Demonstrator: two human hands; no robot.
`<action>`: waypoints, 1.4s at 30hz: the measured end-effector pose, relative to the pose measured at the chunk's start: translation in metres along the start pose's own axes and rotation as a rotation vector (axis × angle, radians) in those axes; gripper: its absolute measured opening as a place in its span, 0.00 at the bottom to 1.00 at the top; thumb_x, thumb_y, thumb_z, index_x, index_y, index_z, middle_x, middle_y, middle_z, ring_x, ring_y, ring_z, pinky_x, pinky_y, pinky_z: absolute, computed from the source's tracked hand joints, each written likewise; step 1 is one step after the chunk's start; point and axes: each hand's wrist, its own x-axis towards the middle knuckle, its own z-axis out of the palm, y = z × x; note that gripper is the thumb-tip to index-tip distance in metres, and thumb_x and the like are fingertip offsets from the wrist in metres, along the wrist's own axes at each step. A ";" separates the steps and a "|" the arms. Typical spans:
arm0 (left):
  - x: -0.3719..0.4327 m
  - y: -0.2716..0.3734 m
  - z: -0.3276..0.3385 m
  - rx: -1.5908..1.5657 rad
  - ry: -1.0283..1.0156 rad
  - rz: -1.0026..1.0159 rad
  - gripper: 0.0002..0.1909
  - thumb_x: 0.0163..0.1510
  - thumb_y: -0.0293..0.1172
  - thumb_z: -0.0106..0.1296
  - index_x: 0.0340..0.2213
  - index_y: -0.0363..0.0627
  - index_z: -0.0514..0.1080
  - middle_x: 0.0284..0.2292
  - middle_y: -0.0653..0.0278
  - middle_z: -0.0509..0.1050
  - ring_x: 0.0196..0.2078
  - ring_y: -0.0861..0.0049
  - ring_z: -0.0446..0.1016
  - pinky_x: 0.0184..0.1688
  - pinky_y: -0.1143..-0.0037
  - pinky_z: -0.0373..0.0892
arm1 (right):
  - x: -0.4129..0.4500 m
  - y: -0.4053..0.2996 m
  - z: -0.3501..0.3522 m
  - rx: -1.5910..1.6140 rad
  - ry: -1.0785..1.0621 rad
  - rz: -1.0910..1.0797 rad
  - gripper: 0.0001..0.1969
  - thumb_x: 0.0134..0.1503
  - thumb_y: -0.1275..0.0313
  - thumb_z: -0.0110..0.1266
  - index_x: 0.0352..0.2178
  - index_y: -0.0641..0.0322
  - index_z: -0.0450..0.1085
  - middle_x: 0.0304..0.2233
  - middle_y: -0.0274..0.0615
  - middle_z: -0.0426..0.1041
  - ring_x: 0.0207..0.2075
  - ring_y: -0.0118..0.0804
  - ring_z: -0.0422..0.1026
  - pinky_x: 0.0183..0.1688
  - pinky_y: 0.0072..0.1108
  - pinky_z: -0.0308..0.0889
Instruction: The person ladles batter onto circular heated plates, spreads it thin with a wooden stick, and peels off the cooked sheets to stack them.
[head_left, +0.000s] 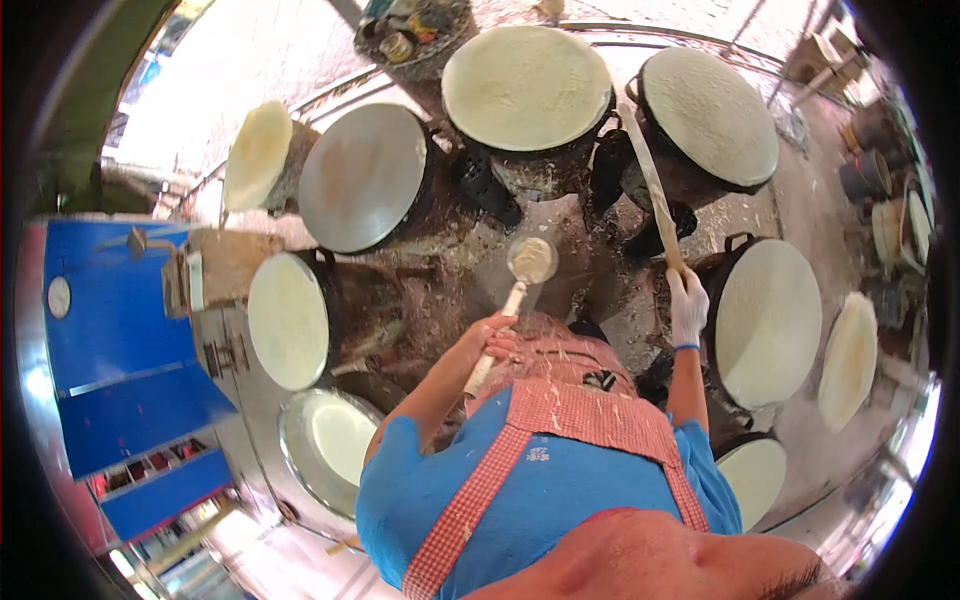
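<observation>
My left hand (491, 335), bare, grips the pale handle of a ladle (532, 260) in front of my apron. The ladle's round bowl points away from me, with batter-like residue on it. In a white glove, my right hand (686, 300) holds the end of a long wooden spatula (651, 180). Its far tip lies in the gap between the back griddle (527, 88), covered by a pale sheet of batter, and the back right griddle (709, 116), also coated. Close beside my right hand is another coated griddle (769, 322).
A bare metal griddle (364, 178) stands back left, near a coated griddle (290, 321). At left is a basin of pale liquid (341, 439). Round pale sheets (259, 156) lie beyond the ring. A blue cabinet (112, 300) stands far left. Batter spatters the floor (555, 214).
</observation>
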 end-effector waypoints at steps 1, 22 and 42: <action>-0.004 0.000 0.000 -0.126 -0.106 0.019 0.08 0.52 0.29 0.44 0.34 0.56 0.60 0.12 0.71 0.54 0.08 0.89 0.51 0.05 0.87 0.47 | 0.014 -0.014 0.004 0.033 -0.082 0.020 0.20 0.49 0.61 0.50 0.41 0.63 0.67 0.24 0.41 0.71 0.26 0.29 0.68 0.32 0.20 0.62; 0.124 0.256 0.184 0.026 0.107 0.844 0.15 0.46 0.20 0.39 0.32 0.53 0.50 0.17 0.65 0.55 0.12 0.82 0.54 0.11 0.82 0.54 | 0.116 -0.104 0.158 0.267 -0.474 -0.037 0.16 0.49 0.65 0.51 0.39 0.59 0.70 0.29 0.37 0.74 0.31 0.23 0.69 0.35 0.16 0.62; 0.063 0.275 0.138 -0.175 -0.323 0.559 0.09 0.49 0.21 0.40 0.28 0.43 0.51 0.15 0.71 0.54 0.13 0.87 0.55 0.12 0.85 0.56 | 0.093 -0.129 0.175 -0.184 -0.257 -0.180 0.17 0.48 0.57 0.49 0.37 0.51 0.70 0.26 0.57 0.70 0.31 0.53 0.70 0.34 0.30 0.64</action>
